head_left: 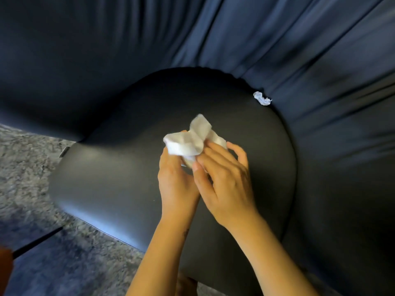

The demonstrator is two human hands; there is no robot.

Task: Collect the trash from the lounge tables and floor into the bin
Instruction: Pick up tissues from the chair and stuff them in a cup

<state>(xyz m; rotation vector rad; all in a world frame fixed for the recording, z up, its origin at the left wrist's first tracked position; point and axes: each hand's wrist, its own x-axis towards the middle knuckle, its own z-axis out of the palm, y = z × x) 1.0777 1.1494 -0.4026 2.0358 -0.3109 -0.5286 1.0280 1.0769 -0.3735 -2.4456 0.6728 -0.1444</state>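
Both hands are meeting over the seat (111, 189), close under the camera: left hand (177, 180) is cupping the tissue (192, 139) from below, fingers curling round its lower part; right hand (224, 178) is pinching it from the side with thumb and forefinger, other fingers fanning loose. So the tissue is sitting up between the two hands, off the seat, flaps sticking out top and left. Something pale is showing under it in the left palm; can't tell if it's more tissue or a separate item. Step, as I'm reading it: balling the tissue so one hand is carrying it. Doing it well means folding the loose flaps inward with the right hand and squeezing tight in the left, so nothing is trailing or dropping. That's freeing the right hand for the scrap (262, 98), which is lying in the crease where the seat is meeting the backrest (320, 60), up-right and well apart from the hands. Risk: the scrap is looking light and is sitting right at the gap, so a sideways swipe could be pushing it deeper; pinching from above is looking safer. I'm seeing no bin in view, so carry direction is unknown.
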